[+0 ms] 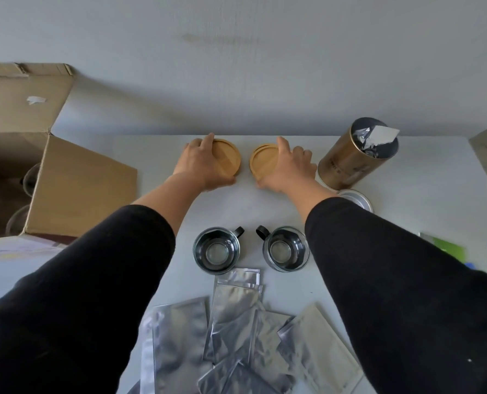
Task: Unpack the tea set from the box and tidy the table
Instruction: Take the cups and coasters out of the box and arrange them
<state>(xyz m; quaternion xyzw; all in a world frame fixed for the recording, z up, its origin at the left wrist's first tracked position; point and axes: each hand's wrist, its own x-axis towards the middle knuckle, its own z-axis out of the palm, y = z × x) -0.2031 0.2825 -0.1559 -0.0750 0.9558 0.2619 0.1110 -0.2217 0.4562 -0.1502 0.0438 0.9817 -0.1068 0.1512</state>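
Note:
Two round wooden coasters lie at the far edge of the white table (407,194). My left hand (199,163) grips the left coaster (226,157) by its rim, thumb at the near edge. My right hand (289,169) grips the right coaster (262,162) the same way. Nearer to me stand two glass cups with black handles, the left cup (216,248) and the right cup (286,248), handles turned toward each other. The open cardboard box (80,183) sits at the left, with glassware dimly visible inside.
A gold tea canister (353,160) stands open at the right with a foil bag sticking out; its metal lid (356,199) lies beside it. Several silver foil pouches (236,331) are strewn near the front edge. A green item (446,247) peeks out at the right.

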